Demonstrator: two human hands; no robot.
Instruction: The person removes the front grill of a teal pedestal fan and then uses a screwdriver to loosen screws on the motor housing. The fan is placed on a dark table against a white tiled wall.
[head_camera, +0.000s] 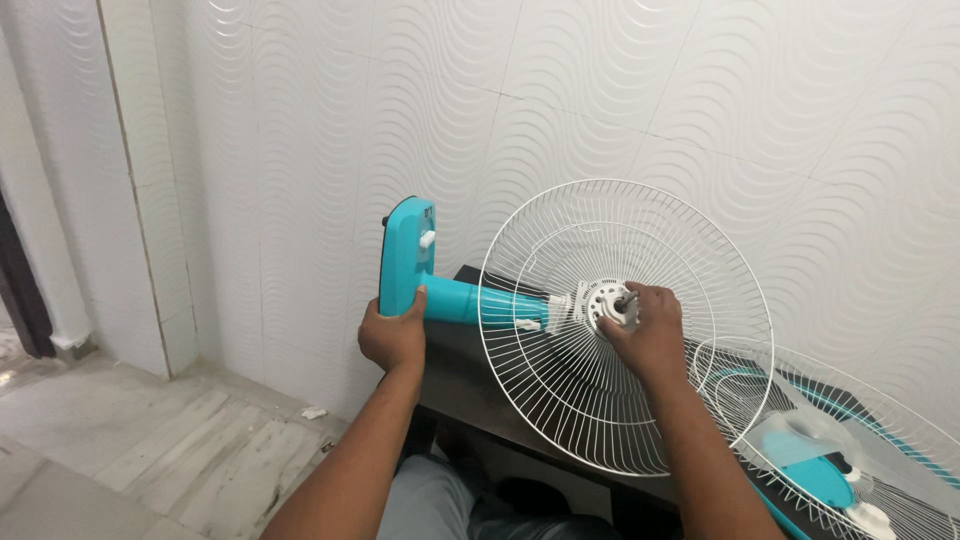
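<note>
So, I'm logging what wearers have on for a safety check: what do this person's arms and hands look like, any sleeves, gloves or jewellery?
Both forearms are bare as far as the picture shows, with no sleeve in sight. The left hand and the right hand wear no gloves. No watch, bracelet or ring shows on either wrist or on the fingers that can be seen. Both arms enter from the bottom edge.

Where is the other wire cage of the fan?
In the head view, the second wire guard lies at the lower right on the dark table, just right of the right hand, over a blue fan blade.
</note>
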